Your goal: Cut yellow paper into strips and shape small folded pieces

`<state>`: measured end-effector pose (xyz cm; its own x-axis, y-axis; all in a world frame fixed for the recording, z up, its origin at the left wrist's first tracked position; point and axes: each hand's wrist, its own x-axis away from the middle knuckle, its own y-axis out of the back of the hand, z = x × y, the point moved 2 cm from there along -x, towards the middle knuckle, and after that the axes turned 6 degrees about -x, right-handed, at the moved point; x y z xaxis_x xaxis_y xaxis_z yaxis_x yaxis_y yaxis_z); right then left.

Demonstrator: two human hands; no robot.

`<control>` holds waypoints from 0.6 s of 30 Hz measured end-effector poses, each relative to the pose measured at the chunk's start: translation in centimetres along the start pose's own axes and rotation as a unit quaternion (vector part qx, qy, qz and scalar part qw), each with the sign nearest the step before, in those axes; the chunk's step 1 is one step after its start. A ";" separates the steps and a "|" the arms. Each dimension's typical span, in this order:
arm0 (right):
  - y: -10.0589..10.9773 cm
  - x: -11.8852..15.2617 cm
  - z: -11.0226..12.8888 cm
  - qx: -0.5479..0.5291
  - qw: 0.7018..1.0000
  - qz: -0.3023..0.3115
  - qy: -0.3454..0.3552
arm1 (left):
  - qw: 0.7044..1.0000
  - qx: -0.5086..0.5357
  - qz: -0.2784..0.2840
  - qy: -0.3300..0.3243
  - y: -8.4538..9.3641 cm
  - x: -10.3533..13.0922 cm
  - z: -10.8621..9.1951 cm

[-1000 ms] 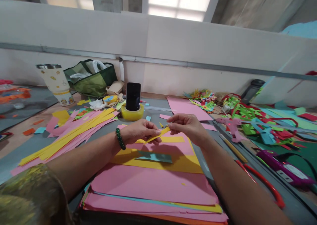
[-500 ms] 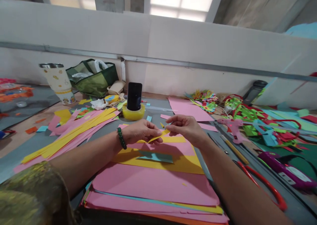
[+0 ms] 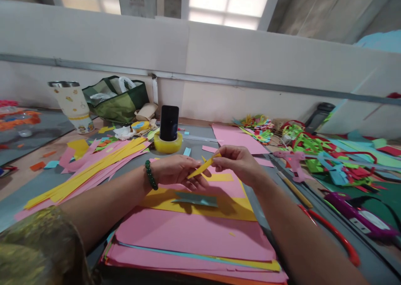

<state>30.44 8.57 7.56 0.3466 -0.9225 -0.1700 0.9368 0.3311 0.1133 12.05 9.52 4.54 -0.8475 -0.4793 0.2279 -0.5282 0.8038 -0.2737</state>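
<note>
A thin, pointed yellow paper strip (image 3: 202, 168) slants between my hands above the paper stack. My right hand (image 3: 234, 161) pinches its upper end between thumb and fingertips. Just left of it, my left hand (image 3: 175, 170), with a green bead bracelet at the wrist, has its fingers loosely spread; the strip's lower end passes over them, and I cannot tell if they touch. Below lie a blue-green paper piece (image 3: 197, 199), a wide yellow sheet (image 3: 232, 207) and a stack of pink sheets (image 3: 194, 235) with coloured edges.
Yellow and pink strips (image 3: 90, 172) lie at left. A phone (image 3: 169, 123) leans upright in a yellow tape roll (image 3: 167, 145). At right are a pink glue gun (image 3: 294, 164), red-handled scissors (image 3: 336, 232), a purple power strip (image 3: 360, 216) and paper scraps. A tumbler (image 3: 72, 107) stands back left.
My left fingers have loosened and spread away from the yellow strip. My right hand still pinches it, and the strip now tilts up more steeply toward the right.
</note>
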 end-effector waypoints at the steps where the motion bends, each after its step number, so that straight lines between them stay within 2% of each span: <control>1: 0.1 0.0 -0.1 -0.004 1.000 -0.003 -0.011 | 1.000 -0.012 -0.025 -0.003 0.0 0.0 -0.1; 3: 0.2 -0.1 -0.2 -0.008 0.999 -0.005 -0.034 | 0.996 -0.040 -0.080 -0.017 0.1 -0.1 -0.2; 5: 0.2 -0.1 -0.4 -0.010 0.998 -0.006 -0.054 | 0.991 -0.074 -0.110 -0.035 0.2 0.0 -0.3; 12: 0.3 -0.2 -0.6 0.003 0.997 -0.007 -0.078 | 0.982 -0.118 -0.138 -0.055 0.5 0.0 -0.2; 18: 0.4 -0.2 -0.6 0.054 0.996 0.013 -0.076 | 0.973 -0.168 -0.140 -0.079 0.8 -0.3 0.0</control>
<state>30.75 8.95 7.04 0.3522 -0.9358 -0.0160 0.9140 0.3402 0.2212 11.90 10.27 4.27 -0.6837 -0.7235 0.0956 -0.7159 0.6903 0.1046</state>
